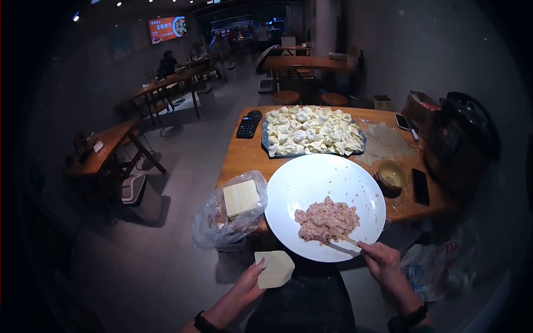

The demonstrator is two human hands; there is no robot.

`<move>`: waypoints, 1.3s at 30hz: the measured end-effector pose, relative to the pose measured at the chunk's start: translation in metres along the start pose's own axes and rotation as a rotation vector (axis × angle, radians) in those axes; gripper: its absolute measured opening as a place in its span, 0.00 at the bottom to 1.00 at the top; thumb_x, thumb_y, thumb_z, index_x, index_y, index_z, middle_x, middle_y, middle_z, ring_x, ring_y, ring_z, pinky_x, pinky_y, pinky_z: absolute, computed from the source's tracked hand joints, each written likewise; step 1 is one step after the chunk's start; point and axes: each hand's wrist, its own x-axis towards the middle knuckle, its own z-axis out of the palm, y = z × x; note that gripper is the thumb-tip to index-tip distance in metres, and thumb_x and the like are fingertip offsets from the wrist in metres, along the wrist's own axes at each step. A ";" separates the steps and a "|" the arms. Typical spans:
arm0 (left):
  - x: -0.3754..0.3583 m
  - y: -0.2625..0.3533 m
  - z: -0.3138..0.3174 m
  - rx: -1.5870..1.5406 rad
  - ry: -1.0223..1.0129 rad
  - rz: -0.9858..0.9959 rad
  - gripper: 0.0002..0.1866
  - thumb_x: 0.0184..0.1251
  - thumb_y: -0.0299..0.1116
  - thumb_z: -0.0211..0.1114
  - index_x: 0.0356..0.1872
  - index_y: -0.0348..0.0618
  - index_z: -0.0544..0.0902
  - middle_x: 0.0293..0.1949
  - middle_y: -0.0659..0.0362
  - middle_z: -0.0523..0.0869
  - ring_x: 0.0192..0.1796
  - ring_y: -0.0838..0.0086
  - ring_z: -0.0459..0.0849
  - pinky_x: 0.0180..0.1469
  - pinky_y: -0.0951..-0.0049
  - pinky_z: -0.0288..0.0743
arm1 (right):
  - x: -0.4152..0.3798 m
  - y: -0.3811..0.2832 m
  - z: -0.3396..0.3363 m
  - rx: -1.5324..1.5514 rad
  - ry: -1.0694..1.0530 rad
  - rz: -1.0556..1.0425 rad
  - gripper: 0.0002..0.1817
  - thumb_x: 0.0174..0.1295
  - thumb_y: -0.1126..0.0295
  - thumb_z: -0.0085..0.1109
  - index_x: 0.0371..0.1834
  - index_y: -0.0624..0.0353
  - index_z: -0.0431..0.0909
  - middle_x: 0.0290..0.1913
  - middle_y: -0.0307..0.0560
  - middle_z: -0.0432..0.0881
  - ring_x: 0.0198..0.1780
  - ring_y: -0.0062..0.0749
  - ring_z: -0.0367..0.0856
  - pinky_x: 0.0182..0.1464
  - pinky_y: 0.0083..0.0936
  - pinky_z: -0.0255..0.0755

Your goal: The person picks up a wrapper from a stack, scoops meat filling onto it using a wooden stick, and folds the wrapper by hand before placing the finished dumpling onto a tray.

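My left hand [251,280] holds a single pale dough wrapper [275,270] below the table edge, thumb on top. My right hand [381,260] grips a thin wooden stick [346,239], whose far end touches the pink minced filling [327,220]. That filling lies in the lower middle of a large white bowl [294,188]. Left of the bowl, a stack of square wrappers [241,198] sits in an open clear plastic bag [209,222]. Behind the bowl, a dark tray [271,151] is covered with many folded dumplings [312,131].
On the wooden table [236,158] are a black calculator-like device [247,126], a small cup [392,175], a dark phone [420,187] and another phone [402,121]. A large black pot [463,141] stands right. A bin [133,190] is at left; people sit farther back.
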 end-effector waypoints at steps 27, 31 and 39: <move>0.015 -0.029 0.023 -0.041 -0.024 -0.106 0.26 0.73 0.41 0.45 0.65 0.36 0.59 0.63 0.47 0.68 0.63 0.57 0.70 0.66 0.58 0.62 | 0.012 -0.002 0.014 -0.272 -0.157 -0.111 0.22 0.48 0.78 0.60 0.48 0.44 0.79 0.18 0.38 0.70 0.19 0.32 0.73 0.20 0.28 0.65; 0.012 -0.025 0.027 -0.026 0.019 -0.088 0.26 0.73 0.41 0.45 0.65 0.36 0.58 0.63 0.47 0.67 0.64 0.57 0.69 0.66 0.57 0.62 | 0.005 0.005 0.014 -0.292 -0.228 -0.113 0.22 0.48 0.77 0.60 0.49 0.44 0.79 0.19 0.39 0.70 0.18 0.32 0.72 0.19 0.28 0.64; 0.016 -0.026 0.034 -0.049 -0.039 -0.096 0.26 0.73 0.41 0.44 0.65 0.34 0.58 0.63 0.46 0.68 0.64 0.57 0.69 0.67 0.58 0.61 | 0.004 -0.011 0.024 -0.270 -0.241 -0.085 0.22 0.49 0.78 0.60 0.49 0.44 0.79 0.19 0.39 0.71 0.19 0.33 0.73 0.20 0.30 0.64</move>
